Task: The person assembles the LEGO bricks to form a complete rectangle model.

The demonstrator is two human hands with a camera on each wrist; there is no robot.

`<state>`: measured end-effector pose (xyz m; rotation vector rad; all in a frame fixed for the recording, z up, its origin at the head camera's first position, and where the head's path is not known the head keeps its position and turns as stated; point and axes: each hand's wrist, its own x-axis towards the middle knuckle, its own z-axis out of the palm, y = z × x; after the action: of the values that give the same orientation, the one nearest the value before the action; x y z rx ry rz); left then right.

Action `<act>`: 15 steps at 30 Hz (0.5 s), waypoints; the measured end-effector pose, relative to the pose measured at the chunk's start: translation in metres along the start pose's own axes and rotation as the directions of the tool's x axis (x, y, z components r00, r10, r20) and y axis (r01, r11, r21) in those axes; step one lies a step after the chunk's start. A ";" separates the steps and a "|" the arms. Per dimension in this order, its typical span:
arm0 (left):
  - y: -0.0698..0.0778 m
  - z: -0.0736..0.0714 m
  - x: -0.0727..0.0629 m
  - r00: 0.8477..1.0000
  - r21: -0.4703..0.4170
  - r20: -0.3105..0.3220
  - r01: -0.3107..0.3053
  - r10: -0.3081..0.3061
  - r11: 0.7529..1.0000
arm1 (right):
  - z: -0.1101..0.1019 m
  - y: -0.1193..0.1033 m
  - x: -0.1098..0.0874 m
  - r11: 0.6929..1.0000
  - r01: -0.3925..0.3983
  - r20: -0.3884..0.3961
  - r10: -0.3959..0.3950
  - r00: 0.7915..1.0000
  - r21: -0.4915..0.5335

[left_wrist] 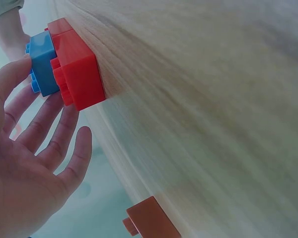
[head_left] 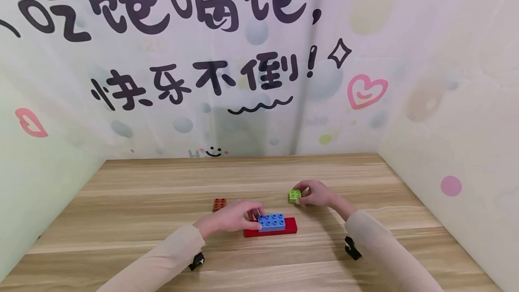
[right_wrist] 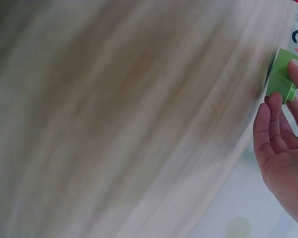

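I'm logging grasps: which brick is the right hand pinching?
The square green plastic brick; the right hand pinches it, not the oblong blue brick, red bricks or brown brick.

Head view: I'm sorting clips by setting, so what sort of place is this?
Probably a small indoor play or filming booth, though which is unclear: there's a wood-grain tabletop, a pale backdrop printed with Chinese characters behind it, and a blue toy building brick.
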<state>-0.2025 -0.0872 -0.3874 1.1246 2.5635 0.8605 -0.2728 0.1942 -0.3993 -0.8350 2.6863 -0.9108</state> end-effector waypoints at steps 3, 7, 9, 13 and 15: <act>0.000 0.000 0.000 1.000 -0.004 0.001 0.002 -0.002 1.000 | -0.001 0.000 -0.001 1.000 0.006 0.005 -0.006 1.000 0.005; 0.000 -0.001 0.000 1.000 -0.007 0.000 0.000 0.000 1.000 | -0.001 -0.002 -0.002 1.000 0.020 0.016 -0.020 1.000 0.007; -0.001 -0.001 0.000 1.000 -0.008 0.000 0.001 -0.001 1.000 | -0.001 -0.004 -0.004 1.000 0.013 0.023 -0.013 1.000 0.012; -0.001 -0.001 0.000 1.000 -0.013 0.000 -0.002 0.002 1.000 | 0.002 -0.008 -0.007 1.000 0.000 0.038 0.000 0.999 0.000; -0.002 -0.001 0.000 1.000 -0.013 0.002 -0.003 0.003 1.000 | 0.003 -0.010 -0.009 1.000 0.009 0.044 -0.009 0.999 -0.003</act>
<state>-0.2036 -0.0886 -0.3880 1.1248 2.5521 0.8748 -0.2603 0.1912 -0.3959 -0.8585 2.6497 -0.8795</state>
